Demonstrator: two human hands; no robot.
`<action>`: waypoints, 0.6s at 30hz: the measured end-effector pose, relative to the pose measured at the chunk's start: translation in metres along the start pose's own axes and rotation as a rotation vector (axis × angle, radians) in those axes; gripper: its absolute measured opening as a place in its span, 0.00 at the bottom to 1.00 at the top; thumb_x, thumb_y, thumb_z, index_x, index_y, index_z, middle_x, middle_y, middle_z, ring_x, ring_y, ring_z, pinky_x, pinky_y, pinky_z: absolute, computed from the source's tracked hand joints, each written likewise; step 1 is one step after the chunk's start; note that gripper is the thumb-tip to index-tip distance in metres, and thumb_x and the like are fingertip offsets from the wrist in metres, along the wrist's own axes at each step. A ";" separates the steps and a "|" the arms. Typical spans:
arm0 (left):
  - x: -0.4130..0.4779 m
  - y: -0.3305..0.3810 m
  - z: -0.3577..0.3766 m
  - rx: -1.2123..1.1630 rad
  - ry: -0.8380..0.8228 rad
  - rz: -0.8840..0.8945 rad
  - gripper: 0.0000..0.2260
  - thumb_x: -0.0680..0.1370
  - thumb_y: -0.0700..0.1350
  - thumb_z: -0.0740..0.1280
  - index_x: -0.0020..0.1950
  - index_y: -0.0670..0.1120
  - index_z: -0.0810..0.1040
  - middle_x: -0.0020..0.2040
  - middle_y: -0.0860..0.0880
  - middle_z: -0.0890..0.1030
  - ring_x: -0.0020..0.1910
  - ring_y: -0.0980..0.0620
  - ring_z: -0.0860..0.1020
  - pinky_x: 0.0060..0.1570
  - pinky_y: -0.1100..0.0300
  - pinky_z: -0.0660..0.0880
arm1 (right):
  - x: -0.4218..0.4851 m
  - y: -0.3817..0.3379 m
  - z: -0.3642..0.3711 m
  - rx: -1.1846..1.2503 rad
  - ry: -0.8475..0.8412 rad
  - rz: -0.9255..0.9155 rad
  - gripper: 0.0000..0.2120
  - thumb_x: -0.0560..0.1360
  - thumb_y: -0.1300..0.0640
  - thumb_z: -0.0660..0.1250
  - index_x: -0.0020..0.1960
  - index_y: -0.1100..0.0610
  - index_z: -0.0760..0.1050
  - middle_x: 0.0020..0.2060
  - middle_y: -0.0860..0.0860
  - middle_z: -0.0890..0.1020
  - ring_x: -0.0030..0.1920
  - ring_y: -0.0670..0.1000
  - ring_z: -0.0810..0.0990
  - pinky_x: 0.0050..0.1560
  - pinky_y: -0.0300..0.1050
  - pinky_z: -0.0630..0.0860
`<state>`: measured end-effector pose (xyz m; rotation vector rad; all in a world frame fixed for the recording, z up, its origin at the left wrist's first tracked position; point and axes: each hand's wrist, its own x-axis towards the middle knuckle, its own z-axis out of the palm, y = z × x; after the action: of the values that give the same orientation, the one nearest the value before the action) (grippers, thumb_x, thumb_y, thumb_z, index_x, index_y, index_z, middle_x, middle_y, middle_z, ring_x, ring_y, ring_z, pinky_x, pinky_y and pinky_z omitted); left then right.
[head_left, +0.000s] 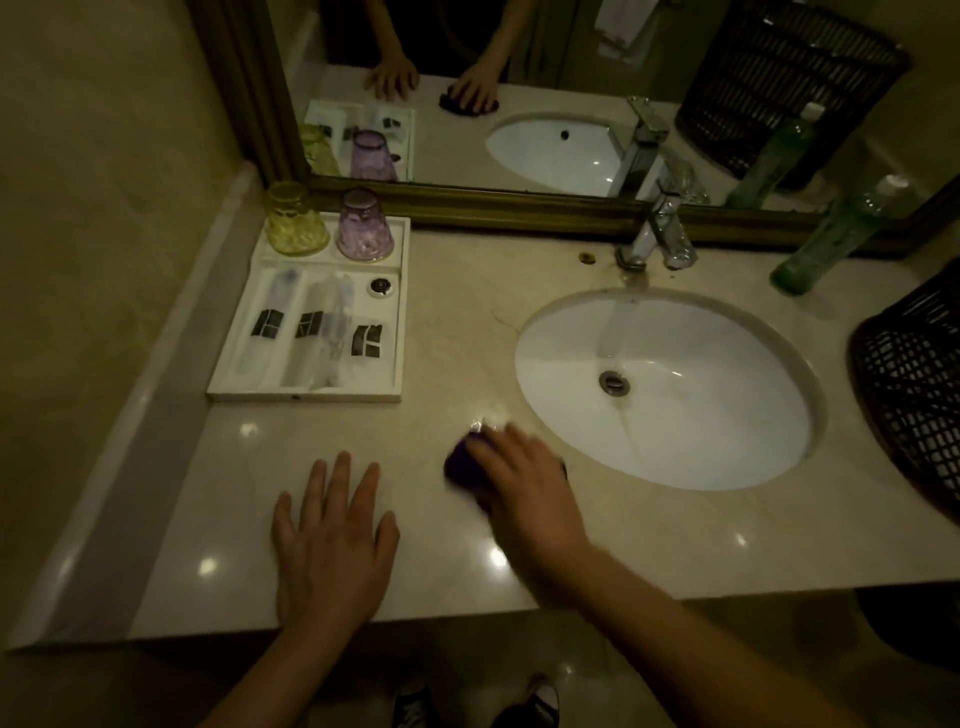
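My right hand (524, 483) presses a dark purple cloth (462, 467) flat onto the beige marble countertop (457, 322), just left of the white oval sink (670, 410). Most of the cloth is hidden under the hand, which is motion-blurred. My left hand (332, 535) rests flat on the counter near the front edge, fingers spread and straight, holding nothing.
A white amenity tray (306, 396) at back left holds wrapped toiletries, an upturned yellow glass (296, 221) and an upturned purple glass (363, 226). A chrome faucet (657, 228) stands behind the sink, a green bottle (826, 244) to its right, a dark wicker basket (914, 384) at far right. A mirror (519, 78) lines the back.
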<state>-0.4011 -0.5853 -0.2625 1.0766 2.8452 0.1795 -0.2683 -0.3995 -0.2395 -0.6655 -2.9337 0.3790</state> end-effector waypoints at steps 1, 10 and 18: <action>0.000 0.000 0.001 0.000 0.001 0.003 0.27 0.77 0.58 0.49 0.74 0.51 0.66 0.76 0.44 0.64 0.75 0.43 0.60 0.71 0.38 0.54 | -0.033 -0.002 0.000 0.006 -0.046 -0.085 0.32 0.74 0.48 0.70 0.75 0.47 0.64 0.75 0.50 0.67 0.74 0.56 0.65 0.73 0.57 0.64; 0.037 0.033 -0.002 -0.031 -0.005 0.072 0.27 0.78 0.59 0.49 0.73 0.50 0.67 0.75 0.43 0.65 0.75 0.42 0.61 0.73 0.38 0.54 | 0.022 -0.007 0.009 -0.005 0.010 0.034 0.27 0.79 0.42 0.57 0.76 0.47 0.60 0.77 0.48 0.63 0.77 0.56 0.58 0.77 0.57 0.53; 0.048 0.047 0.001 0.020 -0.028 0.047 0.26 0.76 0.58 0.54 0.74 0.52 0.66 0.74 0.46 0.68 0.73 0.42 0.62 0.71 0.37 0.53 | 0.175 0.039 -0.001 0.048 0.001 0.111 0.28 0.80 0.45 0.60 0.77 0.52 0.61 0.77 0.52 0.63 0.76 0.60 0.59 0.76 0.58 0.56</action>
<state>-0.4059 -0.5183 -0.2586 1.1415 2.8048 0.1388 -0.4095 -0.2885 -0.2402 -0.8235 -2.8846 0.4583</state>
